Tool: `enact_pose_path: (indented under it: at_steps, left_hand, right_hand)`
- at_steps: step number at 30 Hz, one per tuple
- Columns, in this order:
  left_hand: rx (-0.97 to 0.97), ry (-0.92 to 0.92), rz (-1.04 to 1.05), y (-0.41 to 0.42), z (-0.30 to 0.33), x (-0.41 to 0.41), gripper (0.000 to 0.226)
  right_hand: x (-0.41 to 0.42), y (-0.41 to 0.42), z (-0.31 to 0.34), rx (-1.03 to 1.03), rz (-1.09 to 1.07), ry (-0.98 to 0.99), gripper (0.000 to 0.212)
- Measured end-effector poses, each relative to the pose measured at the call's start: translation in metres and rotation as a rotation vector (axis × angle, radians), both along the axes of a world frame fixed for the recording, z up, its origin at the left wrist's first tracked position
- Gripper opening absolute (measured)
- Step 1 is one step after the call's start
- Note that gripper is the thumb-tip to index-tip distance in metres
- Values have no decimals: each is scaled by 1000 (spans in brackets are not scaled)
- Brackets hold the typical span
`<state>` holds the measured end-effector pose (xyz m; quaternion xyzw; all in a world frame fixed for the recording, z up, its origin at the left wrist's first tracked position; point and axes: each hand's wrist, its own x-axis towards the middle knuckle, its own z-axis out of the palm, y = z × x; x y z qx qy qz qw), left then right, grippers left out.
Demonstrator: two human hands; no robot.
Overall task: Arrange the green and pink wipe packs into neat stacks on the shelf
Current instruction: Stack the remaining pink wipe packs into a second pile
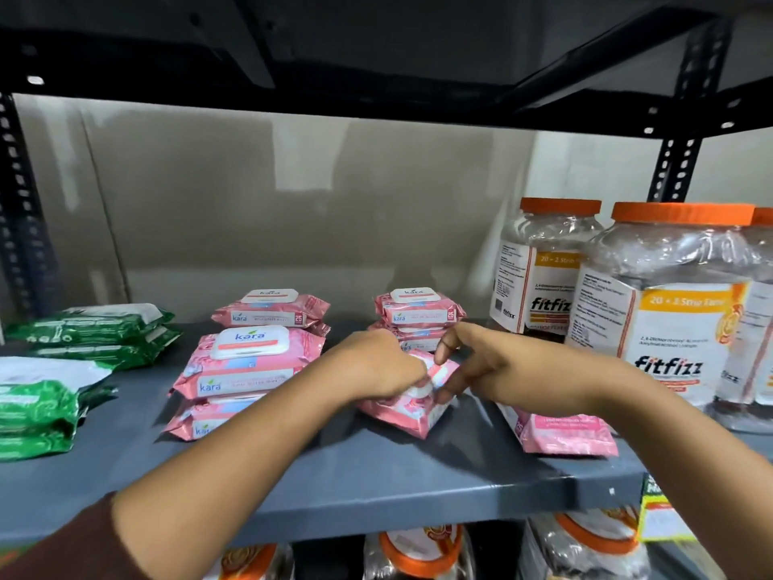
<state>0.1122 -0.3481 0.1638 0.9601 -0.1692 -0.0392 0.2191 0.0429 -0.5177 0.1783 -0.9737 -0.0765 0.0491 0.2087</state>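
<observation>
Both hands meet on one pink wipe pack [412, 406] lying tilted on the grey shelf [376, 487] at centre. My left hand [378, 366] grips its left side and top; my right hand [472, 366] pinches its right edge. Behind it stands a pink stack [418, 318]. To the left are a front pink stack [247, 376] and a rear pink stack [272, 309]. Another pink pack [564, 433] lies under my right forearm. Green packs sit at far left, one pile at the front [37, 412] and one behind [96, 332].
Clear jars with orange lids [669, 311] stand at the right of the shelf, close to my right arm. A dark shelf board [376, 56] hangs overhead. More orange-lidded jars [418, 554] fill the shelf below. Perforated black uprights [675, 169] frame the sides.
</observation>
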Motion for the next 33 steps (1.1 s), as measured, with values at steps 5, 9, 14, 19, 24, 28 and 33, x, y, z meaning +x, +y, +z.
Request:
enact_pose_path:
  at_steps: [5, 9, 14, 19, 24, 28, 33]
  left_hand:
    - [137, -52, -136, -6, -2, -1, 44]
    - [177, -3, -240, -4, 3, 20, 34]
    - [247, 7, -335, 4, 7, 37, 27]
    - [230, 9, -362, 7, 3, 40, 33]
    - [184, -36, -344, 3, -8, 29, 40]
    - [61, -93, -296, 13, -10, 18, 48]
    - [-111, -126, -277, 35, -10, 3, 54]
  right_hand:
    - [-15, -32, 5, -271, -405, -265, 27]
    - [-20, -27, 3, -344, -482, -194, 33]
    - [-20, -13, 2, -385, -472, -193, 44]
    - [-11, 0, 8, -495, -493, -159, 59]
    - [-13, -4, 7, -495, -573, -149, 63]
    - [-17, -4, 6, -470, -567, -248, 62]
    - [-23, -9, 18, -351, -539, -424, 70]
